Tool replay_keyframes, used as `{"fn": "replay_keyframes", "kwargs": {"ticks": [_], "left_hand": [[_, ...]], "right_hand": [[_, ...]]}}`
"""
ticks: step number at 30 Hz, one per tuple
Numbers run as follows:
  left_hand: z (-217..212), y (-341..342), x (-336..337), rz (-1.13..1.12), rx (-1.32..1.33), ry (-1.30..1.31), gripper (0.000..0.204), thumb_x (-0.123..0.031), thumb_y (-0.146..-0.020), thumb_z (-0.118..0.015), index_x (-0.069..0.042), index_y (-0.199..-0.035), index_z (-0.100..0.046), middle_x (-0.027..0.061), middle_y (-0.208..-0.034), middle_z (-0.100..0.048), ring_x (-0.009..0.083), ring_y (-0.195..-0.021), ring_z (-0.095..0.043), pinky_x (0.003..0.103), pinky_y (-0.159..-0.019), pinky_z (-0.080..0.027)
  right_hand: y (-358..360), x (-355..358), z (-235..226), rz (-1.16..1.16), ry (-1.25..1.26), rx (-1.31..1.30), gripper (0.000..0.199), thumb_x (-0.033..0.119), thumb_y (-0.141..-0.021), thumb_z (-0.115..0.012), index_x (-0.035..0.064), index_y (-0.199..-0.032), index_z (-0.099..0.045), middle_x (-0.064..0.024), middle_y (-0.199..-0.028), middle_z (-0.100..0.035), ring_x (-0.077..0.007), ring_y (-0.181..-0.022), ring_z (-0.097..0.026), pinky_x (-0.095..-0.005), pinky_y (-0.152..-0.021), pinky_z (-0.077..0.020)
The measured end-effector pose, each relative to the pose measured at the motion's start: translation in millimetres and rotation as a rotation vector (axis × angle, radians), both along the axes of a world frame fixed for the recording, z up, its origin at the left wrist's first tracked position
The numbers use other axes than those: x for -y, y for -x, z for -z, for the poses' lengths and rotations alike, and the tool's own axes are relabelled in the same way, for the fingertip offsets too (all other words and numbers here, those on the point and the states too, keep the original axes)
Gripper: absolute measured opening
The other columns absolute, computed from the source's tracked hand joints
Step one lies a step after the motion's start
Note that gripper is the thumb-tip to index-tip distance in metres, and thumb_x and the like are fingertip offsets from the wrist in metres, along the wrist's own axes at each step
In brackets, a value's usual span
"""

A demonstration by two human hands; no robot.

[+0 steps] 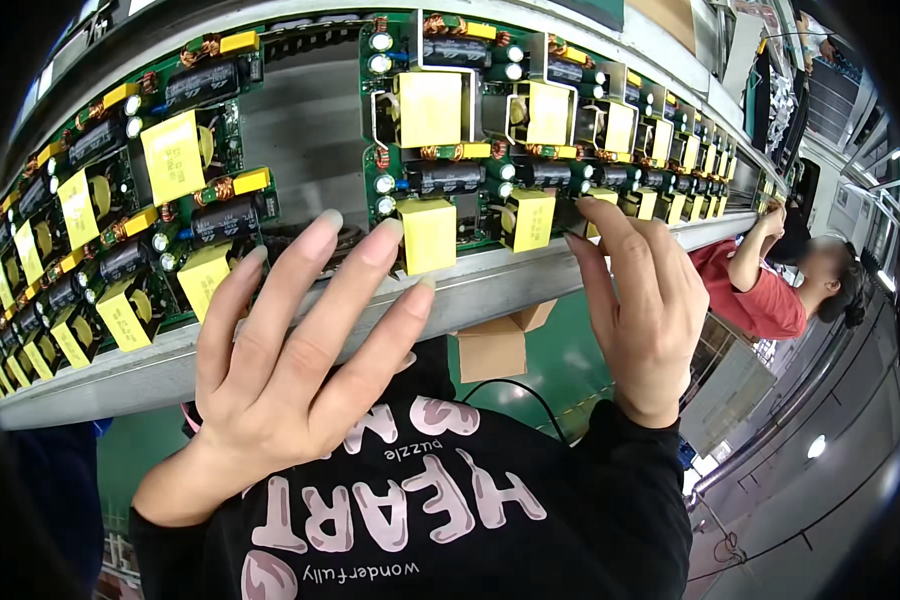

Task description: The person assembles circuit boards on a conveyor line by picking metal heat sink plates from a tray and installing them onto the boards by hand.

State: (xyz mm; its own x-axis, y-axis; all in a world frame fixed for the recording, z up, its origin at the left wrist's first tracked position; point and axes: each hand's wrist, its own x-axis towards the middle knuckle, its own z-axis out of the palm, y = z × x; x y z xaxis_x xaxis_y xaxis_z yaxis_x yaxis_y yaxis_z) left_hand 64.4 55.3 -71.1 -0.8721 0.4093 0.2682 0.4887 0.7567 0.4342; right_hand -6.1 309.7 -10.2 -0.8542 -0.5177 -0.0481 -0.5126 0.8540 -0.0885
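My left hand (pixel 295 368) is spread over the near metal rail (pixel 490 287), its fingertips reaching the gap between two groups of circuit boards. Nothing shows in its grasp. To the right, my right hand (pixel 652 310) has its fingers bent, with thumb and index finger closed in at the near row of boards, beside a yellow transformer (pixel 531 220). What lies between those fingertips is hidden. Another yellow transformer (pixel 429 238) stands on a green board between my hands. Black cylindrical capacitors (pixel 445 180) and copper-wound coils sit on the boards too.
Two rows of boards run along the line, with a dark belt (pixel 315 130) showing in a gap. Metal brackets frame some far transformers (pixel 430 110). A cardboard box (pixel 492 350) is below the rail. At right, a person in a red top (pixel 760 290) is beside the line.
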Motion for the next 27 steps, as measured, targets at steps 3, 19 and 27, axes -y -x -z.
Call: {"fn": "replay_keyframes", "kwargs": {"ticks": [3, 19, 27], "left_hand": [[1, -1, 0, -0.005, 0.003, 0.0, 0.053, -0.04, -0.084, -0.076, -0.016, -0.13, -0.065, 0.0156, -0.138, -0.062, 0.0392, -0.128, -0.057, 0.049, -0.106, -0.043], [2, -2, 5, -0.009, -0.005, -0.054, 0.046, -0.039, -0.089, -0.073, -0.016, -0.129, -0.065, 0.0127, -0.134, -0.065, 0.0374, -0.125, -0.059, 0.046, -0.102, -0.047], [2, -3, 4, -0.015, -0.012, -0.058, 0.045, -0.038, -0.089, -0.074, -0.016, -0.127, -0.066, 0.0125, -0.134, -0.065, 0.0362, -0.124, -0.06, 0.046, -0.102, -0.048]], "right_hand": [[0, 2, -1, -0.034, -0.04, -0.007, 0.036, 0.0, -0.079, -0.079, 0.0018, -0.112, -0.067, -0.0086, -0.087, -0.064, -0.0233, -0.07, -0.061, -0.0338, -0.061, -0.0482], [8, 21, -16, -0.13, -0.257, 0.058, 0.033, 0.006, -0.083, -0.073, -0.0006, -0.114, -0.065, -0.0086, -0.088, -0.059, -0.0233, -0.072, -0.061, -0.0336, -0.062, -0.0497], [-1, -1, 6, 0.002, 0.094, 0.029, 0.031, -0.004, -0.076, -0.081, -0.0014, -0.106, -0.072, -0.0099, -0.089, -0.069, -0.0187, -0.072, -0.067, -0.0287, -0.061, -0.0526]]}}
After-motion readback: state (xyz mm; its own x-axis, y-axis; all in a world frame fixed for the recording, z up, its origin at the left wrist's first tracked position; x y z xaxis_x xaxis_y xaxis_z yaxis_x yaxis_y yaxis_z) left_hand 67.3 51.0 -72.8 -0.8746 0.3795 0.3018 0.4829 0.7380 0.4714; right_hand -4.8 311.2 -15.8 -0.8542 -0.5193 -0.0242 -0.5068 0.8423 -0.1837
